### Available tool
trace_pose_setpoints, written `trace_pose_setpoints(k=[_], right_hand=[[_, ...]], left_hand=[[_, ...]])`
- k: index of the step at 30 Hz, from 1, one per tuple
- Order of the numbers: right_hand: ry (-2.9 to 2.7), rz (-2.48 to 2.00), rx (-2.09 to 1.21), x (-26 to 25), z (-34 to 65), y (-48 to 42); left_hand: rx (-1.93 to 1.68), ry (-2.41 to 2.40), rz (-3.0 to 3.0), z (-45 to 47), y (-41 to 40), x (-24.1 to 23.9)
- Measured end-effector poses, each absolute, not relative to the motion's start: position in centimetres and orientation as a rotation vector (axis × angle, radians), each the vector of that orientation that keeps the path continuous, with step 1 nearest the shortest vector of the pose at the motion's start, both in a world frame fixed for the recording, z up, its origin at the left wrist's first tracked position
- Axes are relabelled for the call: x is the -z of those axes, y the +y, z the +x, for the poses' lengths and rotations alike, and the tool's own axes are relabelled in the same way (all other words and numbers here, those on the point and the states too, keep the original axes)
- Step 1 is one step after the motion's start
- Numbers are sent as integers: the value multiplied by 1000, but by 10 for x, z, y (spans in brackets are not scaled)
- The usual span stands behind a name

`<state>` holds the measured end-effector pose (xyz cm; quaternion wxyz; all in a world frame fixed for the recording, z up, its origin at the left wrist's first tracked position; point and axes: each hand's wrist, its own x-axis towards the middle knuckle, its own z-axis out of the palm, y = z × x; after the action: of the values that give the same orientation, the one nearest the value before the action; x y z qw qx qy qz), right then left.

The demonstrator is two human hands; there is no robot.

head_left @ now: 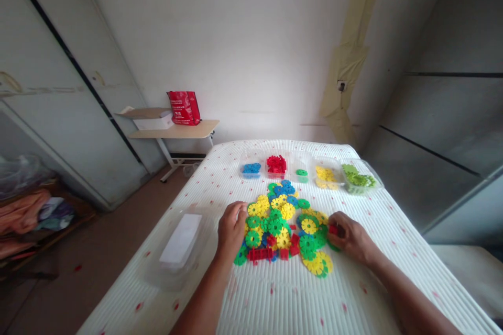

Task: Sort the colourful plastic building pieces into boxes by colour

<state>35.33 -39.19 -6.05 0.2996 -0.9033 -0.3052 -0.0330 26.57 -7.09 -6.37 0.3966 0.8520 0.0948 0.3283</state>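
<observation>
A mixed pile of flower-shaped plastic discs [275, 224] in yellow, green and blue lies between my hands. Red square plastic blocks [260, 254] sit among and in front of the discs. At the pile's left edge rests my left hand [231, 230], its fingers loosely curved and apart, with nothing visible in them. My right hand [349, 236] is at the right edge, thumb and fingers closed around a red plastic block [333, 229]. Its fingers partly cover that block, and a green disc shows just beneath.
Along the far side stand clear tubs of blue pieces [251, 168], red pieces [276, 165], green discs [302, 174], yellow discs [325, 175] and light-green pieces [358, 178]. A clear container with a white paper [181, 239] lies left. Behind, a small table [184, 132] bears a red bag [184, 108].
</observation>
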Motion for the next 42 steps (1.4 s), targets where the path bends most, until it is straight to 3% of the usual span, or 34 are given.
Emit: trace_pose_setpoints(k=[13,19,28,35,42], right_hand=[[-920,-2286,534,-2,449,-253],[-906,-2255,469,-2,444,-259],[-1221,-2406,-11,36,359,-301],[-1225,-2770,-41,46,355,-285],[-1060,-2718,78,49,362,-299]], left_hand=[[-723,237,2073,275,-66,87],[-721,239,2075,276,-64,89],[-728,415,2105,295,-79,92],[-718,454,2163,309,-91,89],[-662,341,1948,300,-82,91]])
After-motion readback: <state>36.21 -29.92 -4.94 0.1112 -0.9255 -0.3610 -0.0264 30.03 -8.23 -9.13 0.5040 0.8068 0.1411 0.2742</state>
